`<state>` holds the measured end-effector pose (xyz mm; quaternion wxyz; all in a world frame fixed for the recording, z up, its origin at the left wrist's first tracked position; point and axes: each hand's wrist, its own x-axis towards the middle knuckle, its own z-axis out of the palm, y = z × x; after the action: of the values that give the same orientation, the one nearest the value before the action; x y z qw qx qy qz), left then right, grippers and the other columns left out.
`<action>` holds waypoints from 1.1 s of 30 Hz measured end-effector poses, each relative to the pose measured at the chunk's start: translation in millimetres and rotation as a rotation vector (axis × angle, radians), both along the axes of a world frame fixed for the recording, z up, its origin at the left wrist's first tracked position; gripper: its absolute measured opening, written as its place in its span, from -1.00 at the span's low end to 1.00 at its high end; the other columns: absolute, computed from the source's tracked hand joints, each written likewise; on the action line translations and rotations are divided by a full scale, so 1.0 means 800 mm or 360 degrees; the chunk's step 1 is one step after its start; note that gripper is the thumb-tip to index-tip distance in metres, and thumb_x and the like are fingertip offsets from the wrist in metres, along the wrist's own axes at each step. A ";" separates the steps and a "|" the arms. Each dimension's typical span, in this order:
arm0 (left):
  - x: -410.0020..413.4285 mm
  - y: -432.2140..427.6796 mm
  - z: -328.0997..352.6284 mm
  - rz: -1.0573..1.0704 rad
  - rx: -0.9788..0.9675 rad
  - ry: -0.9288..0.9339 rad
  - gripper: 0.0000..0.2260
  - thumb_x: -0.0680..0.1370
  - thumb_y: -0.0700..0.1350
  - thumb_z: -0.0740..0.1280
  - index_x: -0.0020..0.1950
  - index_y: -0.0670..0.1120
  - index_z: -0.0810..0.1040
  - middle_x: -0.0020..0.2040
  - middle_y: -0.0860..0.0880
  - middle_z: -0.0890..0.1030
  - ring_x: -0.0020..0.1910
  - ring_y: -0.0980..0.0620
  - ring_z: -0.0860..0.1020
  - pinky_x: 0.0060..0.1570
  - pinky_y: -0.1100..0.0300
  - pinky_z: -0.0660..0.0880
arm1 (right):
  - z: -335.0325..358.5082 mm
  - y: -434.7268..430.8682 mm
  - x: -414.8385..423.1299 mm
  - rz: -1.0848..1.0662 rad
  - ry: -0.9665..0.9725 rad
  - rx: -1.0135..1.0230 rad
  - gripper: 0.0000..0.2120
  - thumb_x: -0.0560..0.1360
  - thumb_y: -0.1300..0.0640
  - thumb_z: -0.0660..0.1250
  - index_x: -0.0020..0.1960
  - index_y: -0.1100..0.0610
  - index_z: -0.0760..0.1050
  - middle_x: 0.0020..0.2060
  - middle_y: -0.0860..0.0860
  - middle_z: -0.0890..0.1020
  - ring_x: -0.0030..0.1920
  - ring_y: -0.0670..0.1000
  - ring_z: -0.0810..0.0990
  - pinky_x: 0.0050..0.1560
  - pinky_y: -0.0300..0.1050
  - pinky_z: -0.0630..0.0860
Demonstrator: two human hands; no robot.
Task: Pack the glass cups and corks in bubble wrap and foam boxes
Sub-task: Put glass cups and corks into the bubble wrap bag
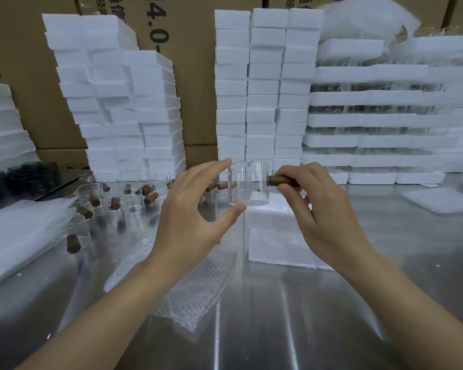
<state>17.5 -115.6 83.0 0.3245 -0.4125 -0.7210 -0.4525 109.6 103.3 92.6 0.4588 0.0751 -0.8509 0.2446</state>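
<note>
A clear glass cup (247, 184) is held up above the table's middle. My left hand (195, 212) pinches it top and bottom between fingertip and thumb. A brown cork-like handle (281, 181) sticks out of the cup's right side, and my right hand (316, 206) grips it with curled fingers. Under the cup stands a white foam box (275, 236). A sheet of bubble wrap (195, 287) lies flat on the steel table in front of me. Several more glass cups with brown corks (123, 201) crowd the table at the left.
Tall stacks of white foam boxes (134, 108) rise at the back, with more foam boxes (259, 89) in the centre. Foam trays holding glassware (380, 121) are piled at the right. A flat foam lid (441, 200) lies at the right. Cardboard cartons (195, 62) line the wall.
</note>
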 end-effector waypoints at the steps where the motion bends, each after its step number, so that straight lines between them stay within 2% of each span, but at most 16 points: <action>1: -0.001 0.000 0.000 0.0010 -0.0002 -0.0003 -0.39 0.51 0.07 0.58 0.53 0.09 0.51 0.36 0.25 0.54 0.34 0.17 0.49 0.17 0.41 0.43 | -0.001 0.000 0.000 0.0006 -0.0008 -0.0006 -0.81 0.72 0.05 0.23 0.26 -0.04 0.57 0.10 -0.16 0.60 0.13 -0.17 0.56 0.00 -0.20 0.53; 7: 0.000 -0.001 0.001 -0.0021 -0.0029 0.0024 -0.40 0.50 0.05 0.57 0.53 0.09 0.51 0.30 0.23 0.56 0.25 0.17 0.52 0.08 0.49 0.38 | 0.000 0.001 0.000 0.0016 -0.0055 -0.0017 -0.81 0.71 0.04 0.23 0.25 -0.05 0.58 0.09 -0.18 0.59 0.11 -0.16 0.56 -0.01 -0.12 0.55; 11: 0.002 0.000 0.003 -0.0060 -0.0032 0.0032 -0.40 0.49 0.11 0.58 0.50 0.12 0.50 0.33 0.21 0.55 0.30 0.09 0.53 0.16 0.47 0.36 | -0.001 -0.001 0.001 0.0022 -0.0063 0.0009 -0.83 0.71 0.06 0.25 0.25 -0.06 0.56 0.08 -0.20 0.58 0.11 -0.14 0.57 -0.04 -0.16 0.52; 14: 0.002 0.000 0.005 -0.0059 -0.0046 0.0049 -0.39 0.48 0.15 0.60 0.49 0.10 0.54 0.34 0.19 0.56 0.33 0.12 0.52 0.21 0.46 0.36 | -0.001 -0.004 0.001 0.0022 -0.0066 0.0029 -0.84 0.70 0.08 0.27 0.24 -0.05 0.56 0.07 -0.18 0.59 0.09 -0.15 0.57 -0.04 -0.14 0.53; 17: -0.001 -0.001 0.005 -0.0103 -0.0020 -0.0092 -0.42 0.45 0.23 0.60 0.42 0.16 0.56 0.26 0.24 0.61 0.29 0.12 0.54 0.11 0.48 0.36 | 0.000 -0.008 0.004 0.0069 0.0013 -0.0115 -0.84 0.66 0.07 0.32 0.23 -0.06 0.54 0.04 -0.20 0.64 0.07 -0.11 0.61 -0.07 -0.14 0.53; 19: -0.003 0.000 0.003 -0.0206 0.0027 -0.0274 -0.44 0.42 0.22 0.64 0.36 0.20 0.57 0.23 0.23 0.65 0.28 0.10 0.57 0.05 0.46 0.41 | 0.002 -0.011 0.008 0.0137 0.0041 -0.0278 -0.75 0.62 -0.02 0.35 0.29 -0.08 0.49 0.03 -0.20 0.68 0.07 -0.06 0.65 -0.08 -0.12 0.55; 22: -0.005 0.004 0.002 -0.0382 0.0113 -0.0498 -0.46 0.40 0.14 0.68 0.31 0.18 0.57 0.24 0.20 0.68 0.26 0.09 0.61 0.03 0.28 0.55 | 0.004 -0.016 0.013 0.0229 -0.0083 -0.0366 -0.52 0.55 -0.20 0.35 0.44 -0.16 0.38 0.13 -0.19 0.67 0.10 -0.02 0.65 -0.01 -0.06 0.57; 25: -0.007 0.005 0.003 -0.0530 0.0202 -0.0666 -0.46 0.40 0.14 0.66 0.31 0.14 0.55 0.27 0.18 0.70 0.26 0.01 0.65 0.05 0.03 0.56 | 0.002 -0.019 0.015 0.0272 -0.0296 -0.0317 -0.49 0.53 -0.24 0.40 0.43 -0.20 0.41 0.20 -0.19 0.61 0.17 -0.07 0.61 0.08 0.02 0.60; 29: -0.010 0.002 0.004 -0.0619 0.0172 -0.0730 -0.43 0.42 0.11 0.64 0.35 0.08 0.52 0.33 0.13 0.69 0.26 -0.10 0.66 0.05 -0.05 0.56 | 0.003 -0.022 0.016 0.0314 -0.0316 -0.0315 -0.52 0.54 0.00 0.50 0.42 -0.12 0.46 0.21 -0.19 0.61 0.18 -0.07 0.60 0.08 -0.01 0.60; 33: -0.011 0.000 0.004 -0.0603 0.0053 -0.0667 -0.41 0.43 0.11 0.65 0.38 0.10 0.49 0.40 0.20 0.63 0.34 -0.04 0.63 0.08 -0.17 0.62 | 0.010 -0.018 0.018 0.0320 -0.0293 -0.0262 -0.49 0.49 0.15 0.53 0.38 -0.08 0.48 0.25 -0.14 0.62 0.18 -0.05 0.60 0.04 -0.07 0.60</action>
<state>8.7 -115.2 86.1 0.0846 -0.4320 -0.6748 -0.5924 123.7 88.6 100.9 0.3568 0.0993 -0.8545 0.3641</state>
